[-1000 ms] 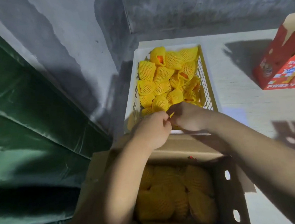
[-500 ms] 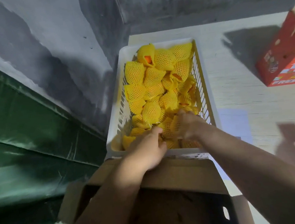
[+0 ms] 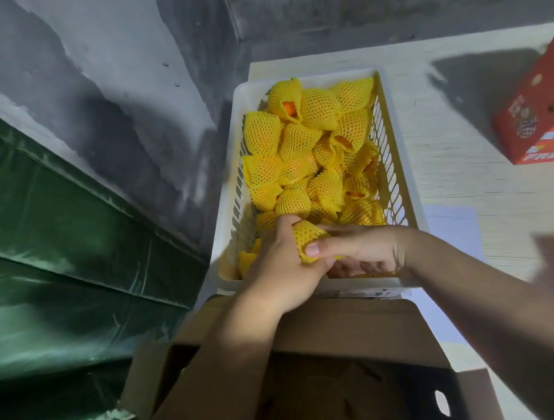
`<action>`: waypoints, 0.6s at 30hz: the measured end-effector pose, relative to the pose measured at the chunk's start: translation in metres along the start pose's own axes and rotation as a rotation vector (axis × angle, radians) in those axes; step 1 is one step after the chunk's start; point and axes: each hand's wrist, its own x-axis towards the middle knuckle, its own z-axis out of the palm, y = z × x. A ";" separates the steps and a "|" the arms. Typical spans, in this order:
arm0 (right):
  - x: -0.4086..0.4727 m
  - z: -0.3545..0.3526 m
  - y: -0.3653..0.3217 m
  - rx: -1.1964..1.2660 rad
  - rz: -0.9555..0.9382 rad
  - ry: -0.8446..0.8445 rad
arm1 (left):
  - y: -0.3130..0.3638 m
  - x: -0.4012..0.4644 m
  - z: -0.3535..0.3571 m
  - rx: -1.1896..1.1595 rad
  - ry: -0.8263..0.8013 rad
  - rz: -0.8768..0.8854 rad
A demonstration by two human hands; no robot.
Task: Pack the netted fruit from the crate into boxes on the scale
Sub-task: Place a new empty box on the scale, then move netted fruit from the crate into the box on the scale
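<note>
Both hands are down in the near end of the white crate (image 3: 403, 172) right now. My left hand (image 3: 284, 269) is wrapped around one netted fruit (image 3: 306, 239), fingers curled over the yellow foam net. My right hand (image 3: 363, 252) comes in from the side, thumb pressed on that same net and the other fingers curled underneath, so both are clamped on it. The rest of the netted fruit pile (image 3: 310, 146) fills the crate behind. The cardboard box (image 3: 356, 326) sits open just below my wrists.
</note>
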 end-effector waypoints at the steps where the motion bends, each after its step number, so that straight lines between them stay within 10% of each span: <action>1: -0.001 -0.001 -0.003 -0.026 -0.003 -0.035 | 0.001 0.000 0.000 -0.015 0.029 -0.016; 4: 0.011 0.000 -0.020 0.133 0.003 0.047 | 0.001 0.001 -0.005 0.011 0.169 -0.094; 6: 0.039 0.001 -0.033 0.196 0.013 0.428 | -0.002 -0.001 -0.008 0.058 0.240 -0.133; 8: 0.069 0.003 -0.044 -0.248 0.018 0.813 | -0.005 -0.003 -0.009 0.109 0.254 -0.137; 13: 0.103 -0.004 -0.047 -1.447 0.107 0.516 | -0.006 -0.009 -0.009 0.260 0.304 -0.113; 18: 0.118 -0.009 -0.019 -1.673 0.211 0.693 | -0.006 -0.011 -0.006 0.201 0.268 -0.099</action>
